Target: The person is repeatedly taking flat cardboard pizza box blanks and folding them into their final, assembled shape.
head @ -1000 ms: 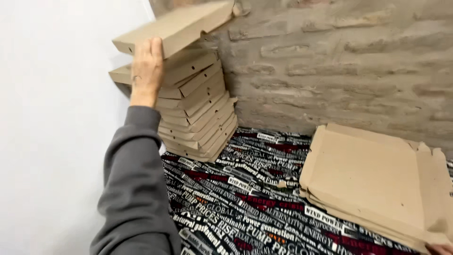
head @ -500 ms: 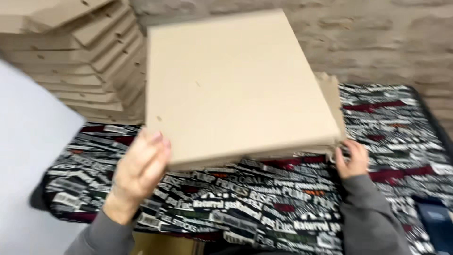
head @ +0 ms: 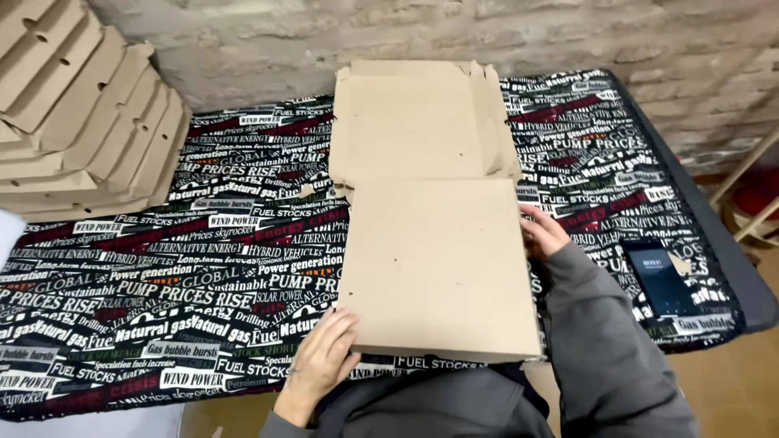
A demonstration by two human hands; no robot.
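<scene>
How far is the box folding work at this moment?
Done: a stack of folded boxes stands at the wall. In hand: a flat cardboard sheet, left hand at its near edge, right hand at its side. Left: this sheet and the unfolded blanks behind it.

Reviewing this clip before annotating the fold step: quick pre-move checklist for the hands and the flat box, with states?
1. Left hand on the flat cardboard box, at its near left corner: ok.
2. Right hand on the box's right edge: ok.
3. Box lies flat on the printed tablecloth: ok.
4. Blank stack behind, overlapped by the box's far edge: not ok.
5. Phone lies apart from the box, to its right: ok.
6. Finished box pile at far left, leaning; whether stable: cannot tell.
</scene>
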